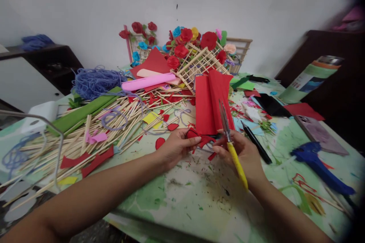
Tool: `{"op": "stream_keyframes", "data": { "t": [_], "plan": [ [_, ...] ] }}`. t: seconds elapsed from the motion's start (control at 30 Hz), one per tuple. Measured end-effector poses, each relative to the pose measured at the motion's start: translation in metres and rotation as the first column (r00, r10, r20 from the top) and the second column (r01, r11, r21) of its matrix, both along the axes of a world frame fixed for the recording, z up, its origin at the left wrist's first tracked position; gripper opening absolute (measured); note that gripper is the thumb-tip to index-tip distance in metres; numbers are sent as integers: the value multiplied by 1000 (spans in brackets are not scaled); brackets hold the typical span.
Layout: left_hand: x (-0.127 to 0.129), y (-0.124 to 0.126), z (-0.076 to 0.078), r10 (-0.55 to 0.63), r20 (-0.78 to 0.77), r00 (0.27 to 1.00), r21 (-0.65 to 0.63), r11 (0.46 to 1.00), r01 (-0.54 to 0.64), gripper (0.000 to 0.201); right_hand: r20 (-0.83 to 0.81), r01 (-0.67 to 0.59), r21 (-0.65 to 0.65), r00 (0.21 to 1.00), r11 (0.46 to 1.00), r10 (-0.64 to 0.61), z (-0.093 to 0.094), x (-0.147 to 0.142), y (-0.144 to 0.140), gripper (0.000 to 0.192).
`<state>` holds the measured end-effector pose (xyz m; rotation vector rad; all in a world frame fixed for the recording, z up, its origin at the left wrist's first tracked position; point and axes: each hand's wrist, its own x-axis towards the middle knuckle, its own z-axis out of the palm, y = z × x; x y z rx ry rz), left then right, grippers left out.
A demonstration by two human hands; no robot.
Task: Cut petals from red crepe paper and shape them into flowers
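Pinched in my left hand (177, 146) is a small bunch of cut red paper (202, 141), with narrow strips hanging from it. My right hand (246, 155) is closed on a pair of scissors (234, 155) with yellow handles, the blades pointing away from me and up. The fingertips of that hand are beside the strips; whether they touch is not clear. Just beyond both hands lies folded red crepe paper (203, 104). Red petal-shaped pieces (160, 143) rest left of my left hand.
Thin wooden sticks (125, 117) and blue yarn (97, 82) cover the left side. Paper flowers on a stick lattice (199, 60) stand at the back. On the right are a black marker (256, 142), a blue glue gun (321, 167), a phone (321, 133) and a bottle (309, 79).
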<state>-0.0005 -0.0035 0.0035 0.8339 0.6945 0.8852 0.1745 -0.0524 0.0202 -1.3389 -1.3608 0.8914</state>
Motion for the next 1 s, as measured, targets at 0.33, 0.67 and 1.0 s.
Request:
{"op": "stream_keyframes", "data": {
  "t": [0.33, 0.67, 1.0],
  "plan": [
    [3, -12, 0, -75, -55, 996, -50, 996, 72, 29, -189, -46, -17, 981, 999, 42, -1, -29, -1, 39],
    [5, -13, 2, -126, 3, 992, -44, 991, 126, 28, -170, -73, 46, 982, 996, 79, -6, -26, -4, 35],
    [4, -13, 2, -195, 68, 978, -64, 978, 199, 36, -184, -34, 28, 982, 999, 38, -10, -23, -4, 39]
  ]
}}
